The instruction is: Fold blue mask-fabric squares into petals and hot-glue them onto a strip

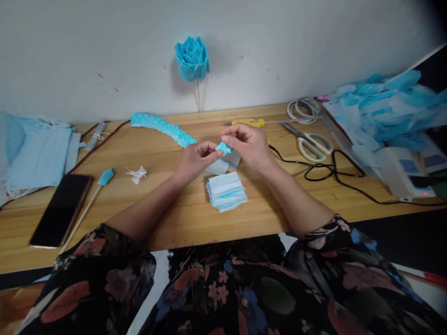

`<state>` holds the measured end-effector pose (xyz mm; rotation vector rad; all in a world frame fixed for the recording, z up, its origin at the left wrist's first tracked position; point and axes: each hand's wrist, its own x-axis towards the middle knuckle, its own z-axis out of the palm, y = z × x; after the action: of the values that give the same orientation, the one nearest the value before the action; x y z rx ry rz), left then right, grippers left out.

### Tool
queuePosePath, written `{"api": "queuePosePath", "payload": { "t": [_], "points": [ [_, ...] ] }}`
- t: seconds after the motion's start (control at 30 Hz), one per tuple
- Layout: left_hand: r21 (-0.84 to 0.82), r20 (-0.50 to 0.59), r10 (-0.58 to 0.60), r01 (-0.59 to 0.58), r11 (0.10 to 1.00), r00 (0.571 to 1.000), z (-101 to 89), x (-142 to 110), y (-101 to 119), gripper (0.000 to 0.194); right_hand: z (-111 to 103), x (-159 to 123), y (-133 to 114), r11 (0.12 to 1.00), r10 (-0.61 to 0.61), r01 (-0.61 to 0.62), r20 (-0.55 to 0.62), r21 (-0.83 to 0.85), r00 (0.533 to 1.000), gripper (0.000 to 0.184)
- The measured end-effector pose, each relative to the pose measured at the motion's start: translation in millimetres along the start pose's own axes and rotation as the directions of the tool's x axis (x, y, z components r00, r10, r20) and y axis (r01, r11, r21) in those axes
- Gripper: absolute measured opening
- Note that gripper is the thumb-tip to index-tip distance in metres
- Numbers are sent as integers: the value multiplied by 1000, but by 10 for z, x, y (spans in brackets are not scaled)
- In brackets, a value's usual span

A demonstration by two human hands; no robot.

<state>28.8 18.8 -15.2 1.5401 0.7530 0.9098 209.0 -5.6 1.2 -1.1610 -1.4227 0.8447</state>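
Observation:
Between my two hands is a small folded piece of blue mask fabric (224,148). My left hand (195,161) pinches its left side with thumb and fingers. On the other side, my right hand (248,145) closes thumb and forefinger on the upper right part. Beneath the hands lie loose whitish fabric pieces (217,167), partly hidden. A stack of cut blue and white mask squares (226,191) sits just nearer to me. From the left hand a curved row of folded blue pieces (162,128) runs back to the left.
A blue fabric rose (193,60) on a stick leans against the wall. At left are masks (38,153), a phone (61,210) and a blue-tipped stick (87,204). Scissors (310,144), a yellow-handled tool (253,123), a cabled white box (401,172) and blue scraps (387,107) lie right.

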Motion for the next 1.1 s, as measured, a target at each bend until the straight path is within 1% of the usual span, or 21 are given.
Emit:
{"api": "queuePosePath", "payload": {
  "t": [0.13,0.27,0.37,0.43,0.5,0.67,0.8,0.87,0.97,1.1],
  "points": [
    [2,-6,-20,20,1000,1000,-3,4,-7,29,-2,-3,3,1000,-3,3,-10,-25,1000,20],
    [-39,-27,-23,22,999,999,-9,6,19,31,-24,-10,-15,998,-20,18,-35,-53,999,36],
    [-77,-104,-38,30,997,994,-25,16,33,33,-37,-12,-4,998,-49,48,-14,-49,999,48],
    [-84,-161,-59,46,995,985,-34,24,30,32,-39,-9,27,997,-68,68,-5,-28,998,52],
    [-92,-195,-73,56,994,978,-38,31,21,29,-43,-2,64,997,-81,81,-4,-11,997,54],
    [-133,-218,-52,23,991,975,-37,43,-4,31,-96,29,108,996,-84,83,-37,-24,996,54],
    [-164,-238,-34,-6,986,971,-44,54,-13,35,-123,44,98,999,-51,50,-63,-15,997,42],
    [-173,-241,-22,-21,985,970,-47,58,-15,36,-114,44,92,1000,-25,25,-56,7,998,38],
    [-178,-243,-6,-39,983,970,-46,56,-17,35,-89,42,90,999,30,-29,-32,46,999,36],
    [-149,-228,-25,-10,989,973,-43,42,-12,31,-67,43,90,994,69,-67,-20,89,997,36]
  ]
}}
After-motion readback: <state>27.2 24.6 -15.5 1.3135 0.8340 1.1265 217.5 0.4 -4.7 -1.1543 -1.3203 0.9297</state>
